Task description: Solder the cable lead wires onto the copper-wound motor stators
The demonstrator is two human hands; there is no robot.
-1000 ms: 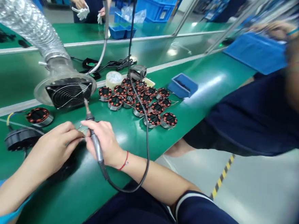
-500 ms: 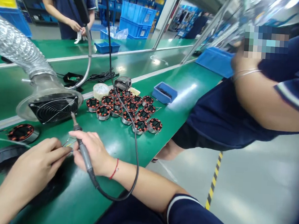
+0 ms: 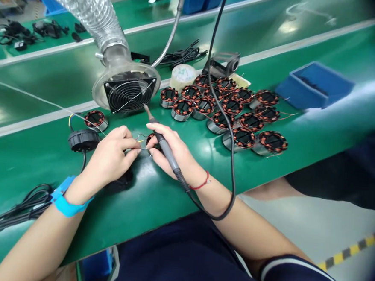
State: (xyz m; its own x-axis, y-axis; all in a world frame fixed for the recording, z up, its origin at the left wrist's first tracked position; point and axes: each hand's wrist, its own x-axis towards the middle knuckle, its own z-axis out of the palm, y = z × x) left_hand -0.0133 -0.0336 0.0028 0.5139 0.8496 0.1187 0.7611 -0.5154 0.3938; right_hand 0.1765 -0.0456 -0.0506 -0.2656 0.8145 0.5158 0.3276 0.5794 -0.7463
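Note:
A soldering iron (image 3: 166,147) lies in the grip of my right hand (image 3: 176,154), its tip pointing up and away toward the fan. That hand's thumb and fingers also come close to thin wire ends, but whether they touch them I cannot tell. My left hand (image 3: 114,152) pinches thin wires (image 3: 139,141) between thumb and forefinger, just left of the iron. Partly hidden behind the right fingers is a copper-wound motor stator (image 3: 149,139). Left of my left hand sit another stator (image 3: 96,120) and a round black motor cover (image 3: 84,140) with a cable.
A fan (image 3: 131,96) on a silver duct (image 3: 87,13) stands ahead. Several stators (image 3: 239,139) cluster right of it, near a tape roll (image 3: 183,77) and blue bin (image 3: 319,85). The iron's cord (image 3: 233,173) loops over my right forearm. Coiled black cable (image 3: 31,206) lies left.
The view has swung left and downward, so the co-workers are mostly out of sight. Both hands stay close together, the right still holding the soldering iron and the left still pinching wires.

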